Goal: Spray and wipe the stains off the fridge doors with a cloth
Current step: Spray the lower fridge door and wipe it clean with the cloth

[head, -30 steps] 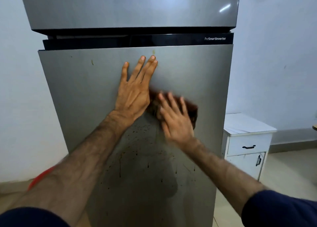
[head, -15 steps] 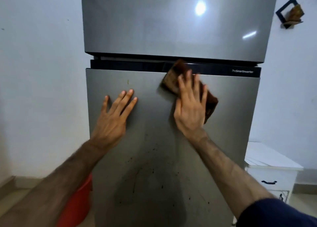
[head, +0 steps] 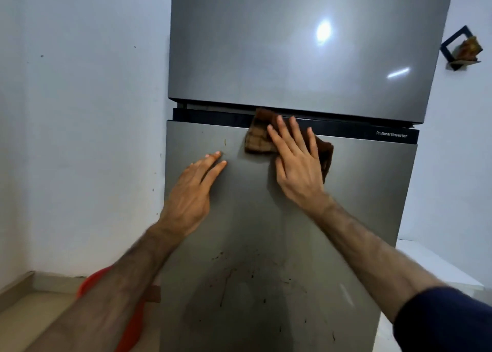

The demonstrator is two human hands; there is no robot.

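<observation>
Pale bluish-white walls [head: 80, 112] enclose a corner in which a two-door steel-grey fridge stands. The upper door [head: 292, 45] carries two bright light reflections. A dark band [head: 213, 117] separates it from the lower door [head: 359, 192], and this band bears light lettering at its right end.

The brown cloth [head: 259, 136] lies flat against the top edge of the lower door, near its middle. Its upper corner overlaps the dark band and reaches the bottom edge of the upper door. The right hand [head: 298, 170] presses the cloth to the door with straight, slightly spread fingers; part of the cloth shows to the left of the fingers and part to the right of the hand.

The left hand [head: 191, 194] rests on the lower door, left of the cloth and apart from it. Its fingers are straight and close together, with the tips touching the steel. It holds nothing.

A small yellowish mark [head: 225, 142] sits just above the left fingertips. Dark stains [head: 229, 277], in specks and thin runs, cover the lower middle of the lower door, between the two forearms.

A red tub [head: 133, 322] stands on the floor at the fridge's left, partly behind the left forearm. A white cabinet [head: 439, 269] stands at the right. A small dark wall shelf [head: 460, 48] hangs at upper right.
</observation>
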